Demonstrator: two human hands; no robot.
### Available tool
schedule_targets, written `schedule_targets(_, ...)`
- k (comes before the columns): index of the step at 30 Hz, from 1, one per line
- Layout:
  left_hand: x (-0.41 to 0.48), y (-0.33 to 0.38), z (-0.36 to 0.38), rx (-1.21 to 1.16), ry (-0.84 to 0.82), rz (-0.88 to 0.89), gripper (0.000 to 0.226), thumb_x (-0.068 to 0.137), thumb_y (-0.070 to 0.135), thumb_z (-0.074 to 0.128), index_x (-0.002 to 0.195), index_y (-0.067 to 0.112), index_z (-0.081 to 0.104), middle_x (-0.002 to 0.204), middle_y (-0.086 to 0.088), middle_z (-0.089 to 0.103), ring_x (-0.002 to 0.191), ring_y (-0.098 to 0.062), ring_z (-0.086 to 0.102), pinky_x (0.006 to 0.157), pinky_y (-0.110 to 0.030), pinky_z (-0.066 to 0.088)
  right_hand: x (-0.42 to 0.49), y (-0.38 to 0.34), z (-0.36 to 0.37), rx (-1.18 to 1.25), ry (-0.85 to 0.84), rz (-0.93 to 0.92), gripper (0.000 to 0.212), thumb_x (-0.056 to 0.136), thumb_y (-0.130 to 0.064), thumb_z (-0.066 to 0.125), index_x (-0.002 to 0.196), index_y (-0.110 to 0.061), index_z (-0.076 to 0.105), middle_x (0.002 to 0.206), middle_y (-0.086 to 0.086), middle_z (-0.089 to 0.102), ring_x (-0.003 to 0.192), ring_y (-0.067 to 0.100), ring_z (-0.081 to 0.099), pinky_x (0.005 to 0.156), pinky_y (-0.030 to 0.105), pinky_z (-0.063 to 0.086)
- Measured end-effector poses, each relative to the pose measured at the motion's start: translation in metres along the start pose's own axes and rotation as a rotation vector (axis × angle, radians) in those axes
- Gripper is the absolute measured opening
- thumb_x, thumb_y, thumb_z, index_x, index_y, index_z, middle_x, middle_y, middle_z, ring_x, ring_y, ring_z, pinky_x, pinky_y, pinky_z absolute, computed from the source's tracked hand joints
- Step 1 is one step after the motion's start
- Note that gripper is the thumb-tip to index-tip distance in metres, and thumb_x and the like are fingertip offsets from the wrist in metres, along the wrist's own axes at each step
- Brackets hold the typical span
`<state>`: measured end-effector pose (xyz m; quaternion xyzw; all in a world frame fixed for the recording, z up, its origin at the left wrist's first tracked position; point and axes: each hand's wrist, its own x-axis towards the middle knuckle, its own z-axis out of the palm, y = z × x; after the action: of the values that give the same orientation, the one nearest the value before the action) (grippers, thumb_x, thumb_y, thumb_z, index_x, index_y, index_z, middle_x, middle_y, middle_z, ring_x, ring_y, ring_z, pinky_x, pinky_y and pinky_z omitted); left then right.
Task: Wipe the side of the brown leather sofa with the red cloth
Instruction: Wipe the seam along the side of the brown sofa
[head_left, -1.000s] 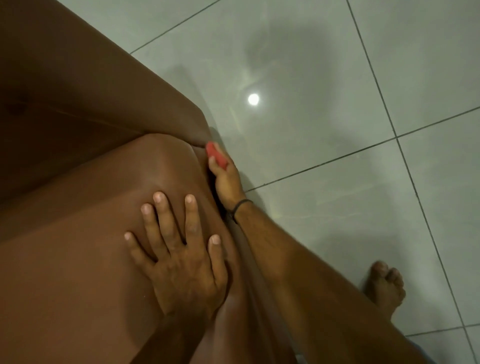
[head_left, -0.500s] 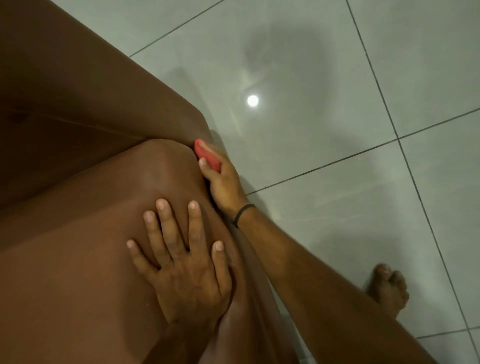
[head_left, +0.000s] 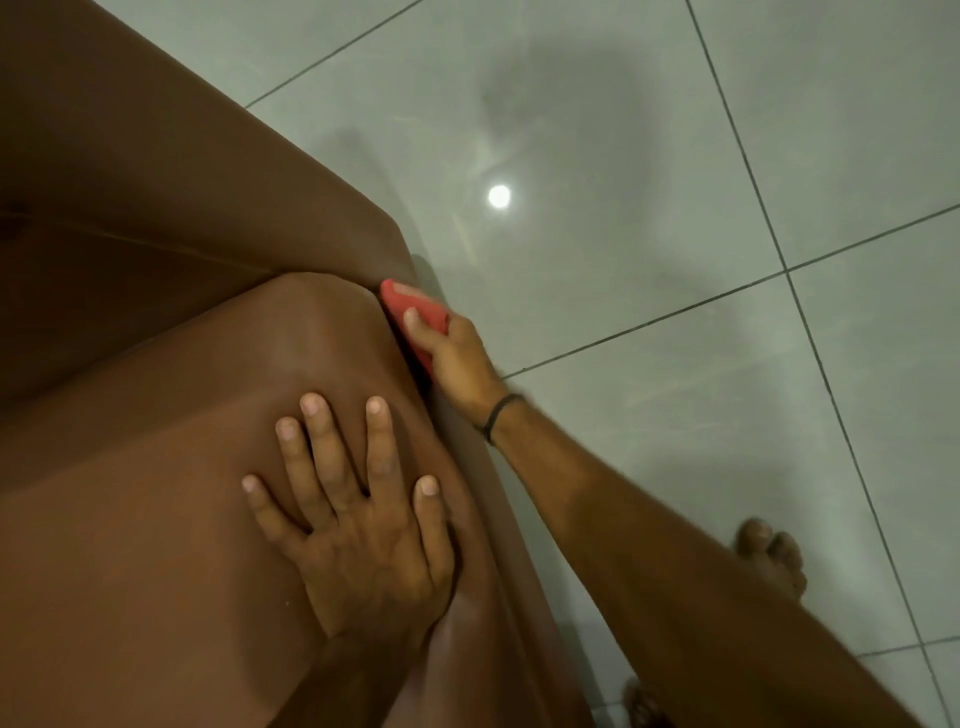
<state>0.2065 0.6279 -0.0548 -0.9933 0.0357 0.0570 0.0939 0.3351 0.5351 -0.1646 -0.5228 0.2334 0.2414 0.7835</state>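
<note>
The brown leather sofa (head_left: 156, 364) fills the left half of the view, seen from above. My left hand (head_left: 358, 514) lies flat with fingers spread on top of its padded arm. My right hand (head_left: 452, 358) reaches down past the arm's outer edge and presses the red cloth (head_left: 415, 312) against the sofa's side, just under the top corner where the arm meets the back. Only the upper part of the cloth shows; the rest is under my fingers. A dark band circles my right wrist.
Glossy grey floor tiles (head_left: 675, 208) with dark grout lines cover the right side, and a ceiling light reflects in them. My bare foot (head_left: 769, 556) stands on the tiles at lower right, close to the sofa's side.
My right hand has slid the red cloth up the sofa's side toward the top corner, so more of the cloth shows. My left hand has stayed flat on the arm.
</note>
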Motion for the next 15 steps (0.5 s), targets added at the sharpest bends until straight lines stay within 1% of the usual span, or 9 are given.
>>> schedule_targets(2, 0.0, 0.0, 0.0, 0.002, -0.003, 0.003, 0.078, 0.101, 0.046, 0.037, 0.171, 0.021, 0.014, 0.179, -0.021, 0.005, 0.166, -0.039, 0.003, 0.128, -0.071, 0.002, -0.036, 0.015, -0.005, 0.045, -0.05, -0.087, 0.052, 0.101, -0.037, 0.052, 0.149, -0.018, 0.051, 0.155, 0.0, 0.051, 0.146, 0.017, 0.043, 0.123, 0.039, 0.031)
schedule_targets(4, 0.0, 0.0, -0.001, 0.003, 0.001, -0.003, 0.078, 0.101, 0.046, 0.036, 0.171, 0.022, 0.013, 0.179, -0.019, 0.002, 0.166, -0.038, 0.002, 0.128, -0.07, 0.002, -0.079, 0.046, -0.016, 0.04, -0.066, -0.116, 0.046, 0.104, -0.028, 0.049, 0.148, -0.017, 0.052, 0.16, -0.004, 0.045, 0.154, 0.012, 0.029, 0.128, 0.045, 0.019)
schedule_targets(5, 0.0, 0.001, -0.001, 0.002, 0.004, -0.005, 0.078, 0.101, 0.046, 0.036, 0.171, 0.022, 0.012, 0.179, -0.019, 0.002, 0.166, -0.038, 0.003, 0.128, -0.07, 0.002, -0.103, 0.067, -0.022, 0.032, -0.061, -0.096, 0.045, 0.104, -0.027, 0.05, 0.148, -0.018, 0.052, 0.161, -0.006, 0.043, 0.155, 0.01, 0.025, 0.129, 0.048, 0.017)
schedule_targets(7, 0.002, 0.001, -0.003, 0.003, 0.001, -0.014, 0.078, 0.101, 0.045, 0.038, 0.171, 0.021, 0.014, 0.179, -0.02, 0.004, 0.166, -0.039, 0.003, 0.128, -0.071, 0.002, -0.146, 0.106, -0.031, 0.005, -0.038, -0.056, 0.047, 0.102, -0.032, 0.052, 0.149, -0.025, 0.051, 0.163, -0.01, 0.039, 0.156, 0.008, 0.022, 0.128, 0.05, 0.016)
schedule_targets(9, 0.002, 0.002, -0.004, 0.006, 0.001, -0.017, 0.078, 0.101, 0.044, 0.04, 0.171, 0.019, 0.016, 0.178, -0.022, 0.006, 0.166, -0.04, 0.005, 0.128, -0.071, 0.003, -0.168, 0.127, -0.037, -0.013, 0.008, -0.008, 0.048, 0.102, -0.036, 0.054, 0.149, -0.029, 0.05, 0.163, -0.011, 0.04, 0.155, 0.008, 0.024, 0.128, 0.05, 0.018)
schedule_targets(10, 0.002, 0.003, -0.006, 0.006, 0.002, -0.018, 0.077, 0.102, 0.043, 0.039, 0.171, 0.019, 0.016, 0.178, -0.023, 0.007, 0.165, -0.041, 0.005, 0.128, -0.072, 0.004, -0.166, 0.126, -0.037, 0.039, 0.02, 0.025, 0.047, 0.102, -0.036, 0.054, 0.149, -0.029, 0.05, 0.161, -0.01, 0.043, 0.154, 0.009, 0.029, 0.127, 0.048, 0.021)
schedule_targets(12, 0.0, 0.004, -0.009, 0.016, 0.018, -0.018, 0.075, 0.104, 0.043, 0.035, 0.171, 0.019, 0.014, 0.178, -0.022, 0.007, 0.166, -0.041, 0.005, 0.128, -0.071, 0.005, -0.138, 0.112, -0.036, 0.149, 0.066, 0.067, 0.045, 0.103, -0.03, 0.053, 0.148, -0.024, 0.052, 0.156, -0.005, 0.05, 0.148, 0.011, 0.04, 0.126, 0.045, 0.027)
schedule_targets(13, 0.0, 0.005, -0.01, 0.028, 0.025, -0.017, 0.074, 0.104, 0.044, 0.033, 0.172, 0.019, 0.013, 0.179, -0.022, 0.006, 0.166, -0.04, 0.004, 0.129, -0.07, 0.006, -0.115, 0.102, -0.034, 0.155, 0.096, 0.072, 0.046, 0.103, -0.028, 0.053, 0.148, -0.02, 0.051, 0.156, -0.003, 0.051, 0.146, 0.011, 0.043, 0.125, 0.043, 0.029)
schedule_targets(15, -0.001, 0.007, -0.012, 0.032, 0.036, -0.014, 0.073, 0.106, 0.045, 0.029, 0.172, 0.021, 0.012, 0.179, -0.02, 0.005, 0.166, -0.038, 0.003, 0.13, -0.068, 0.005, -0.08, 0.079, -0.022, 0.095, 0.126, 0.022, 0.051, 0.102, -0.03, 0.053, 0.15, -0.017, 0.049, 0.158, -0.002, 0.047, 0.148, 0.01, 0.039, 0.127, 0.041, 0.026)
